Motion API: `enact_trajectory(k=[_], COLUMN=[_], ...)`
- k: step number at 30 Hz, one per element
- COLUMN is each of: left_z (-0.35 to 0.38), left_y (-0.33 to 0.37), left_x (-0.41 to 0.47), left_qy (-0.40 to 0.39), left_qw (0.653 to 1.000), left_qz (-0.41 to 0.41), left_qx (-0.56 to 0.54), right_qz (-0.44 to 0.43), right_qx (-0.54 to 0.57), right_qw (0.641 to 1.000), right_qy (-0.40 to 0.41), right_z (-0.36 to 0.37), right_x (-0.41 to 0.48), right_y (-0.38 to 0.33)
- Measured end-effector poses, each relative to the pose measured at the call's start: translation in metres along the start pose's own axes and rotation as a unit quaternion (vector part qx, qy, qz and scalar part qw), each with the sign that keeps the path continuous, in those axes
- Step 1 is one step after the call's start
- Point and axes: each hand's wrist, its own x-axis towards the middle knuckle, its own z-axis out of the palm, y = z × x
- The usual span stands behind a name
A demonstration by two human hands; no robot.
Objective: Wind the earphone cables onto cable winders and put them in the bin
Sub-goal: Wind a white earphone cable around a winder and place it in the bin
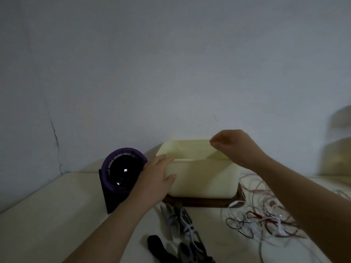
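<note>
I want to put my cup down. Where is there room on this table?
The bare tabletop left of the purple round device is free. It is crowded in front of the bin with cable winders, and on the right with tangled earphone cables.

Matt plastic bin (203, 179), wooden board (199, 203)
</note>
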Motion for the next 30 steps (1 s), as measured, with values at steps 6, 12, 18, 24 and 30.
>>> enact_trajectory(k=[6, 12, 18, 24, 30], left_z=[0.012, 0.052, 0.106, 0.129, 0.106], left_y=[0.028, 0.076, 0.092, 0.097, 0.111], left_x=[-0.012, -0.017, 0.002, 0.006, 0.007], left_qy=[0.081, -0.054, -0.148, -0.172, -0.056], left_qw=[0.995, 0.995, 0.987, 0.981, 0.994], left_qz=[0.044, 0.085, -0.032, -0.063, -0.016], left_qx=[0.037, -0.018, 0.044, 0.064, -0.096], right_qz=[0.013, 0.06, 0.043, 0.025, 0.029], right_qx=[-0.025, -0.166, -0.206, -0.217, -0.207], right_qw=[0.999, 0.967, 0.936, 0.917, 0.951], right_qy=[-0.047, -0.186, -0.283, -0.335, -0.229], right_z=[-0.033, -0.049, -0.043, -0.045, -0.065], right_x=[-0.045, -0.09, -0.115, -0.118, -0.106], right_y=[0.021, 0.052, 0.066, 0.07, 0.067])
